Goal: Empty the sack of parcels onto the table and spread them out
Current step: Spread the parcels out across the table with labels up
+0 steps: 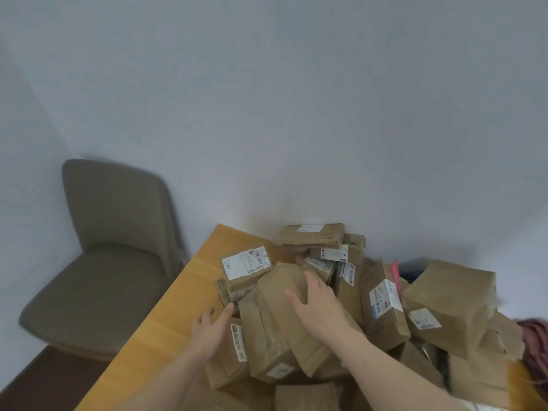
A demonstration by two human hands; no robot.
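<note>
Several brown paper parcels with white shipping labels lie heaped on a wooden table (166,315). My right hand (317,307) rests palm-down on top of a long brown parcel (275,295) at the middle of the heap, fingers spread over it. My left hand (212,326) is open at the heap's left side, fingertips against a small parcel's edge (226,292). A labelled parcel (246,264) lies just behind it. A large box-like parcel (450,301) sits at the right. No sack is clearly visible.
A grey-brown upholstered chair (109,247) stands left of the table against a plain pale wall (267,99). Bare tabletop shows along the left edge. Something dark red (536,339) and pink shows behind the parcels at the right.
</note>
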